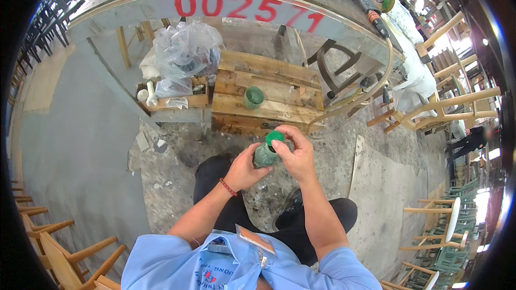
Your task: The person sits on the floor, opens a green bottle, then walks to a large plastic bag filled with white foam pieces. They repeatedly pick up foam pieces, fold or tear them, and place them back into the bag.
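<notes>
Gripping the green bottle (263, 156) in my left hand (243, 169) before the wooden pallet (269, 94), my right hand (295, 153) pinches its cap (274, 137); loose grip risks spillage.

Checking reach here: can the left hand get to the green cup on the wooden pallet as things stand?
Probably not freely. The left hand is wrapped around the green bottle, whose cap the right hand grips. The green cup stands open on the wooden pallet ahead, nothing between.
</notes>
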Demonstrator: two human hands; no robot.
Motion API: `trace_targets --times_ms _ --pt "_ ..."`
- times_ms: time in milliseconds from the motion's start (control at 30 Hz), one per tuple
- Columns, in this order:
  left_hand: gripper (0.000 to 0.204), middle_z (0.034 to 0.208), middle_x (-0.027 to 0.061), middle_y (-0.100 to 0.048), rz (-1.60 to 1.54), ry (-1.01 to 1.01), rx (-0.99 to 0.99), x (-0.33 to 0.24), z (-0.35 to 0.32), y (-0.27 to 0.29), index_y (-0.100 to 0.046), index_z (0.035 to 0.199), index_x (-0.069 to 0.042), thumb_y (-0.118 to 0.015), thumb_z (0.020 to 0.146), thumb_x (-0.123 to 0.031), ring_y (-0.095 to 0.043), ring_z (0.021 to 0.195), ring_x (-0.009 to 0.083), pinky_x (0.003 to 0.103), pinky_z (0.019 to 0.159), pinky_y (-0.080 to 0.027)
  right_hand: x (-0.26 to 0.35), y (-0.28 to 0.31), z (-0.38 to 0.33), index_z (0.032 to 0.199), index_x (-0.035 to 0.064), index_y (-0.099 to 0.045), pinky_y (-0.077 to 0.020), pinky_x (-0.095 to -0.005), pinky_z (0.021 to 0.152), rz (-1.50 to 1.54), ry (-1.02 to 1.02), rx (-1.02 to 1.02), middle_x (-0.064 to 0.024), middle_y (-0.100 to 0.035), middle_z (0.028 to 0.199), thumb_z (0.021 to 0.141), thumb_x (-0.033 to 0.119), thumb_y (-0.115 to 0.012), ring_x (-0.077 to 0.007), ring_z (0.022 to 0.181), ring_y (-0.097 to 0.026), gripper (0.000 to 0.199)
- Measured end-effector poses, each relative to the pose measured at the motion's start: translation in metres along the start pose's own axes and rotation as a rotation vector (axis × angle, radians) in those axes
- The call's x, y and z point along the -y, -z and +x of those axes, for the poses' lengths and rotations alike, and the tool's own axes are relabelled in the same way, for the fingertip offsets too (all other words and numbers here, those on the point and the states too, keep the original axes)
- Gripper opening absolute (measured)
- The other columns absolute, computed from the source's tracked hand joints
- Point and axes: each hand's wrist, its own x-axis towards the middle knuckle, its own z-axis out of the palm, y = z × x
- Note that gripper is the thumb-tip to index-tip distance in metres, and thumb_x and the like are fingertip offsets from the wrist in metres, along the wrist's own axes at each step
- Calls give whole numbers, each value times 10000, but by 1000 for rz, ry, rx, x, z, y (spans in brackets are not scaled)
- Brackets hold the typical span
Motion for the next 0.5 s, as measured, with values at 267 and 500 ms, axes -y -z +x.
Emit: trace_targets --times_ms 267,500 --pt "658 1136 219 -653 167 -110 43 0 5 4 -544 1264 13 -811 709 -217 -624 1075 384 424 923 -497 23 44 0 1052 24 -663 -509 -326 867 -399 157 296 -113 -663 1062 747 85 -779 -224 955 -651 333" --pt "609 1088 220 -659 136 -135 232 -11 7 10 -582 1217 -6 -799 671 -167 -632 1051 380 419 911 -499 61 63 15 1113 14 -642 -559 -348 784 -643 59 702 -126 -633 1033 760 94 -756 -269 921 -657 379"
